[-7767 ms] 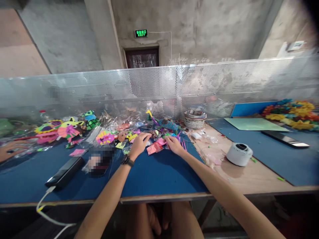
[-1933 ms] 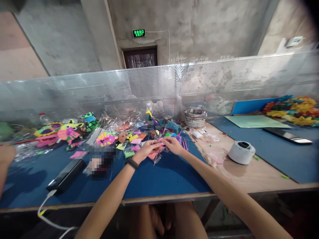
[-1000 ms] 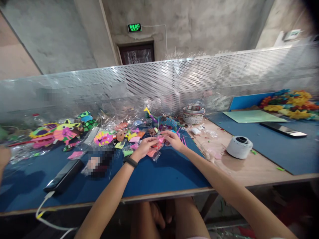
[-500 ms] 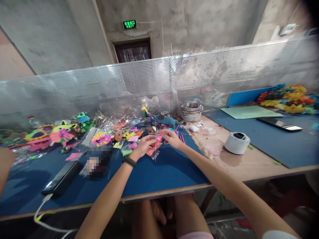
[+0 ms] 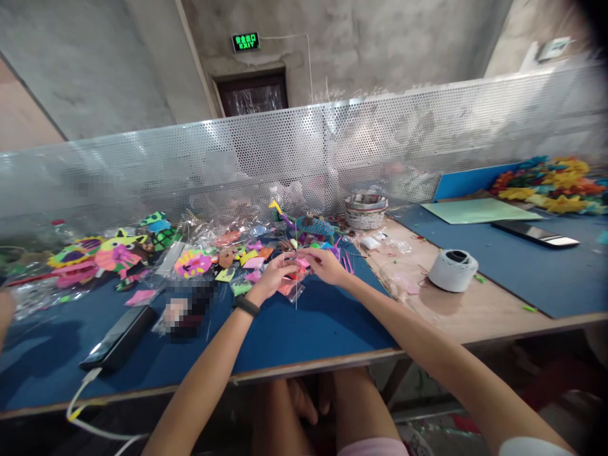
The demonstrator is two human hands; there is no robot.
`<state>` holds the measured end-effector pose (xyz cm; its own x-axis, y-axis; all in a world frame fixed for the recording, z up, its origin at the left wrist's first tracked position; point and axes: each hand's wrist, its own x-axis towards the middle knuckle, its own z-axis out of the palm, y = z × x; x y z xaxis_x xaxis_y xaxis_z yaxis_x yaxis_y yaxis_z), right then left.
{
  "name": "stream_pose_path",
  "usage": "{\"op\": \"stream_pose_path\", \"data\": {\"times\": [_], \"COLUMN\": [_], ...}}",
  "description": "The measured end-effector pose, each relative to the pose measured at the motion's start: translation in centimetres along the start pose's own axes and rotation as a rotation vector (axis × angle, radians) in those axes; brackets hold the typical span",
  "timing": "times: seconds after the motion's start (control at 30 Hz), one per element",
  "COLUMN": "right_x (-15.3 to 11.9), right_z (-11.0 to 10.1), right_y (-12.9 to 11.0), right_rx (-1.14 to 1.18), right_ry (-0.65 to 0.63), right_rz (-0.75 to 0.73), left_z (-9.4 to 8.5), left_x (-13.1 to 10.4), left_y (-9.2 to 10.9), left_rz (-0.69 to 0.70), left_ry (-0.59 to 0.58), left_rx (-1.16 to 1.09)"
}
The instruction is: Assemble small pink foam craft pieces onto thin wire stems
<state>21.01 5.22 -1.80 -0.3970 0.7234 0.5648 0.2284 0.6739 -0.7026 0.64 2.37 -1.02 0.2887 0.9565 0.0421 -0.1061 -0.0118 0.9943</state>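
Note:
Close together over the blue mat, both my hands are at a small pink-red piece (image 5: 301, 266) with a thin pale thread or wire crossing it. My left hand (image 5: 275, 276), a dark band on its wrist, has its fingers bent and closed around the piece's left side. The fingertips of my right hand (image 5: 323, 265) are pinched at the top of the thin strand; what exactly they grip is too small to tell. A clear plastic bag with orange-red pieces (image 5: 288, 290) lies just below. Colourful foam scraps (image 5: 249, 258) spread to the left.
A phone (image 5: 118, 335) with a white cable lies front left, near foam animal shapes (image 5: 118, 253). Behind stand a woven basket (image 5: 365, 211) and a perforated screen (image 5: 266, 152). A white roll (image 5: 453, 270) sits right. Another person's hand (image 5: 6, 313) shows at the left edge.
My right hand has shifted slightly left, its fingertips now meeting those of my left hand. The other person's hand at the left edge has withdrawn outward.

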Motion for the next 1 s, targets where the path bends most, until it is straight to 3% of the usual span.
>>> {"op": "stream_pose_path", "data": {"times": [0.53,1.0], "right_x": [-0.05,-0.14], "right_z": [-0.15,0.13], "right_y": [-0.19,-0.32], "right_rx": [-0.148,-0.083], "right_ry": [0.014,0.018], "right_rz": [-0.173,-0.148], "left_z": [-0.06,0.23], "left_x": [0.12,0.11], "left_y": [0.03,0.23], "left_rz": [0.019,0.029], "left_ry": [-0.013,0.077], "left_rx": [-0.003,0.041]}}
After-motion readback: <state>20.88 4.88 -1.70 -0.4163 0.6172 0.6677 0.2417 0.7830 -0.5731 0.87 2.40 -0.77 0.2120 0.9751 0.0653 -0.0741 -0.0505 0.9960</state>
